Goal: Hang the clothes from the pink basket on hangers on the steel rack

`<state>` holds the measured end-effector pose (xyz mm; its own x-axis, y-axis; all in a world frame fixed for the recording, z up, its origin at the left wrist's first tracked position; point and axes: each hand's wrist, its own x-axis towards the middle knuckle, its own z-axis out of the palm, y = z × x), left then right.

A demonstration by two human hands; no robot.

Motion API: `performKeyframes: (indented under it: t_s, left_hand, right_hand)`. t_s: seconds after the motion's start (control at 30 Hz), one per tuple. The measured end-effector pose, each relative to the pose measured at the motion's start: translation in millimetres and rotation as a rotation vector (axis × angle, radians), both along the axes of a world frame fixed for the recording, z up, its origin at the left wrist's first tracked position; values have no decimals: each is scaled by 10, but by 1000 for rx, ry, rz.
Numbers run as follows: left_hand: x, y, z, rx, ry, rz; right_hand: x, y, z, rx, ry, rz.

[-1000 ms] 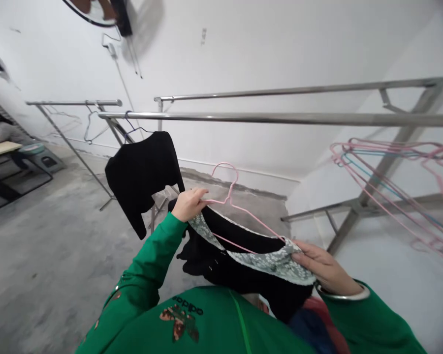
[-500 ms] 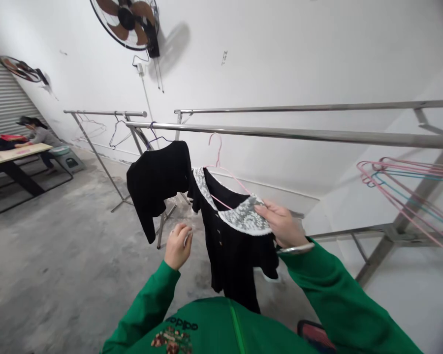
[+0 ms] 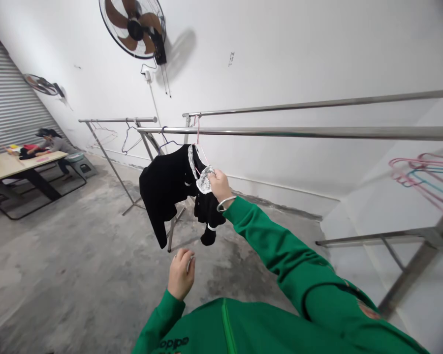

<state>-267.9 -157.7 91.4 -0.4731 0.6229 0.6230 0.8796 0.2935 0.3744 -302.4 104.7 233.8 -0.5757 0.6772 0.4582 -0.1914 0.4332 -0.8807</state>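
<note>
A black top (image 3: 203,210) with a white lace collar is spread over a pink hanger (image 3: 198,129). My right hand (image 3: 220,185) pinches the collar at its near shoulder, arm stretched forward. The hanger's hook is at the front rail (image 3: 266,132); whether it rests on it I cannot tell. Beside the top, a black long-sleeved garment (image 3: 162,179) hangs from a purple hanger (image 3: 166,135) and touches or overlaps it. Lower down, my left hand (image 3: 180,275) is held above the floor, away from the garments, its fingers curled in toward the thumb; what they hold, if anything, is unclear.
Pink and blue hangers (image 3: 424,172) hang at the right by the rack's slanted leg (image 3: 409,275). Another rack (image 3: 114,120) with a few hangers stands behind to the left. A person (image 3: 53,142) sits at a table (image 3: 25,164) far left. Fans (image 3: 135,29) are on the wall.
My right hand has carried the top on its hanger forward and left, up to the rail next to the other black garment. My left hand stays low with its fingers curled.
</note>
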Motion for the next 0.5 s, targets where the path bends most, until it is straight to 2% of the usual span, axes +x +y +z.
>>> performKeyframes:
  t_s: [0.1,0.3,0.5]
  left_hand:
    - [-10,-50,-39,-13,1,4]
    - [-21,-123,-97,-50,-22,-3]
    - [-33,-165,-131,-73,-39,6]
  right_hand:
    - [-205,-98,16,20,-69,-80]
    - [-446,-254,53,47,-218,-121]
    - [-663,-320,-55,15,-297,-130]
